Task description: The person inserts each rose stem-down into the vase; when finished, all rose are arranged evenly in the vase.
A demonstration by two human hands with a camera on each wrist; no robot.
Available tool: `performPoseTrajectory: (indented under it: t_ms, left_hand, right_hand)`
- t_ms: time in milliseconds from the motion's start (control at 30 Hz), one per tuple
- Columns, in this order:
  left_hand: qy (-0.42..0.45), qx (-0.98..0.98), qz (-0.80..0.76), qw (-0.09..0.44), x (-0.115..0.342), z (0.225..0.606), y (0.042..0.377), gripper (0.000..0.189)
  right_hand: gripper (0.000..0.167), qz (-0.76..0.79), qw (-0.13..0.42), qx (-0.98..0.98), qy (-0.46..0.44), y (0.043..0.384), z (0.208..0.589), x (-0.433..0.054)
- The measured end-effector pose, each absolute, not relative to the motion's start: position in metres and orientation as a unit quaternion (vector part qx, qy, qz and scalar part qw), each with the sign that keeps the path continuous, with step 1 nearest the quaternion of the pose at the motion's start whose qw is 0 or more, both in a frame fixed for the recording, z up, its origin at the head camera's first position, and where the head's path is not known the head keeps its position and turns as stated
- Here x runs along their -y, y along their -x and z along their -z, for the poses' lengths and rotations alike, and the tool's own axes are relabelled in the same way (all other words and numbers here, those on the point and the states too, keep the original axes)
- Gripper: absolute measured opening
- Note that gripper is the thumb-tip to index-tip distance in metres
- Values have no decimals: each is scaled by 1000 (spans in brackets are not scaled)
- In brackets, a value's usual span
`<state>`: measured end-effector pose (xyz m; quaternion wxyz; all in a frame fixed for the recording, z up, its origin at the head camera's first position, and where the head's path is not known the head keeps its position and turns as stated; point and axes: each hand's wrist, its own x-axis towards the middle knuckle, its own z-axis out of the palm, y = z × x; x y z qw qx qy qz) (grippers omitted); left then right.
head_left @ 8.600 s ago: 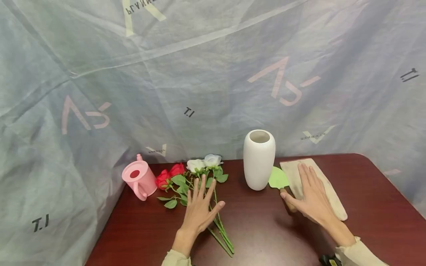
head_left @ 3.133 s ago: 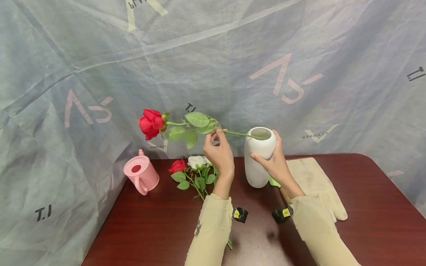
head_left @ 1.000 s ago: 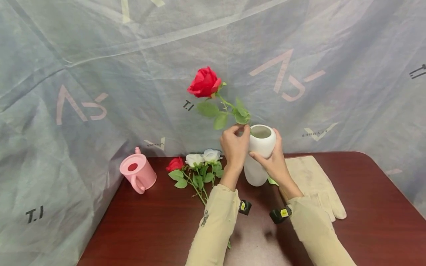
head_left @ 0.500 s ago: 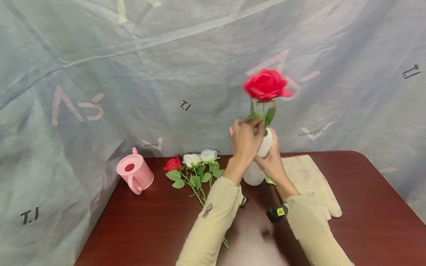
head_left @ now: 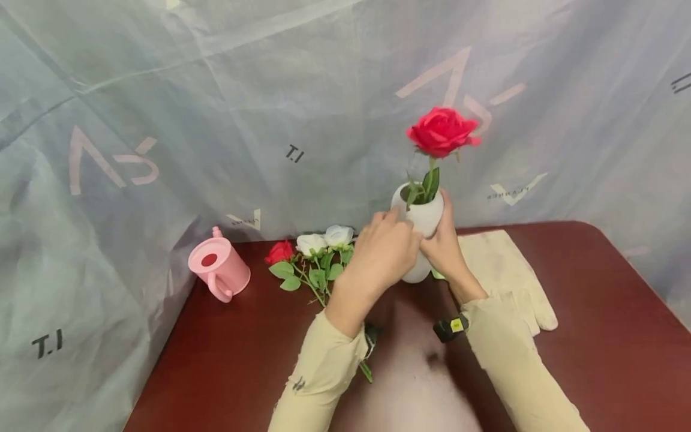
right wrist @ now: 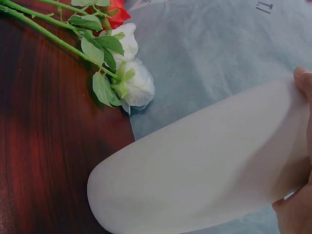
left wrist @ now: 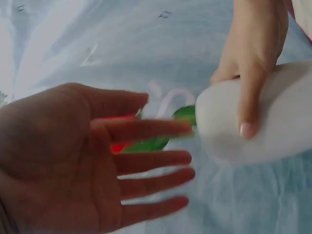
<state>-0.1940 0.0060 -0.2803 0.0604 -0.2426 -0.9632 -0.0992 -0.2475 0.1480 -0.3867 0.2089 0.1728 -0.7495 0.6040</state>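
A red rose (head_left: pixel 442 132) stands upright in the white vase (head_left: pixel 425 219), its leaves at the mouth and its lower stem hidden inside. My right hand (head_left: pixel 449 249) grips the upper part of the vase from the right, thumb in front. My left hand (head_left: pixel 378 255) is just left of the vase. In the left wrist view its fingers (left wrist: pixel 156 163) are straight and spread, holding nothing, with parts of the rose behind them. On the table to the left lie another red rose (head_left: pixel 279 252) and two white roses (head_left: pixel 311 245), partly behind my left arm.
A pink watering can (head_left: pixel 227 270) stands at the table's left edge. Pale gloves (head_left: pixel 502 270) lie at the right, beside a mostly hidden green-bladed tool (head_left: pixel 437 274). A grey cloth hangs behind the dark red table (head_left: pixel 243 366).
The red rose has swung from leaning left to upright and gone down into the vase. My left hand has let go of it and drawn back down and left. The right hand stays on the vase.
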Motion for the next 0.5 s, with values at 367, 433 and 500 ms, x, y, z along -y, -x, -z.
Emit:
performPoseTrajectory:
  t_ms: [367,433,500]
  left_hand:
    - [184,929,303,106,63,318,183,17]
    - [133,934,321,83,74,336,182,17]
    - [74,939,332,56,85,356,179,19]
  right_hand:
    - [100,-601,207,758,-143,253,358,-157]
    - [101,-604,202,759,-138,252,357,-159]
    - [102,-607,196,758,-132,250,358,-160]
